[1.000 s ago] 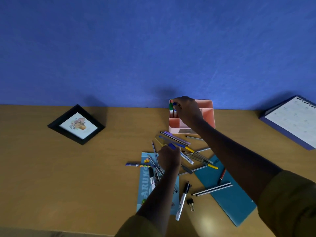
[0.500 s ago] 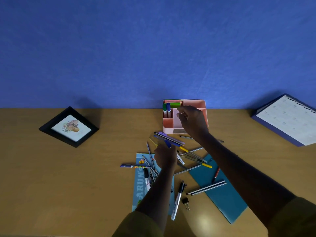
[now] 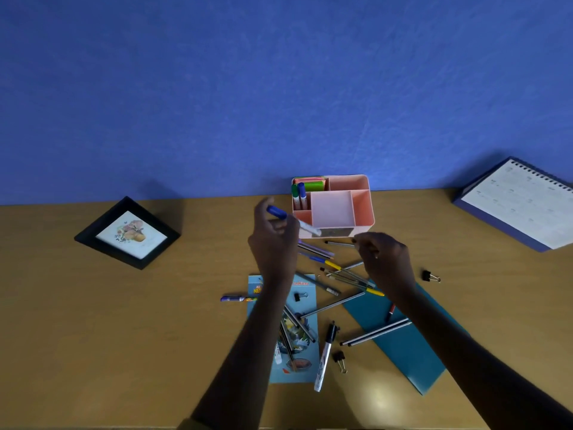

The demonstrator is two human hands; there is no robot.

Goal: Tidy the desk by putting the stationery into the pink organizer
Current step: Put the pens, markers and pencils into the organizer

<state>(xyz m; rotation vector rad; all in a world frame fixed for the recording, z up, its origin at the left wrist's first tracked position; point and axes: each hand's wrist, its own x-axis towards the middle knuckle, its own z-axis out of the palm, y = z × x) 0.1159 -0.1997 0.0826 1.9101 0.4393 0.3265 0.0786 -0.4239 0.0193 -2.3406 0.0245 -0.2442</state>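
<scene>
**deskrat:** Blue wall (image 3: 279, 88) up top, wooden table (image 3: 93, 336) below it. Biggest stuff on it: a spiral calendar (image 3: 521, 203) far right, a teal folder (image 3: 403, 352) near the front, a black picture frame (image 3: 127, 232) on the left and a light-blue booklet (image 3: 307, 361) in the middle. None of that looks like organizer material imo.

**pm_pens:** And the pink organizer (image 3: 362, 209)?

**deskrat:** Back of the table, right against the wall. Sticky notes (image 3: 311, 184) sit in its back-left compartment. A green marker (image 3: 294, 191) and a blue marker (image 3: 302, 190) stand upright in the narrow slot in front of them. Can't make out anything in the other compartments.

**pm_pens:** Hands?

**deskrat:** Left grip (image 3: 274, 243) is in the air just left of the organizer, fingers pinching a blue-capped marker (image 3: 277, 212). It's slanted, with its white end over the organizer's front-left corner. My guess is it joins the other two. Right grip (image 3: 383, 256) hovers just in front of the organizer, fingers curled, tips right at the end of a thin dark pen (image 3: 339, 243). Can't tell if it's actually pinching it.

**pm_pens:** So how far along?

**deskrat:** Early, I'd say. Left to do:
- a pile of pens (image 3: 338, 274) between the organizer and the folder
- a black marker (image 3: 325, 352) along the booklet's right edge
- two thin pens (image 3: 375, 332) across the folder
- a patterned pen (image 3: 238, 298) left of the booklet
- binder clips (image 3: 431, 276) scattered around
</scene>
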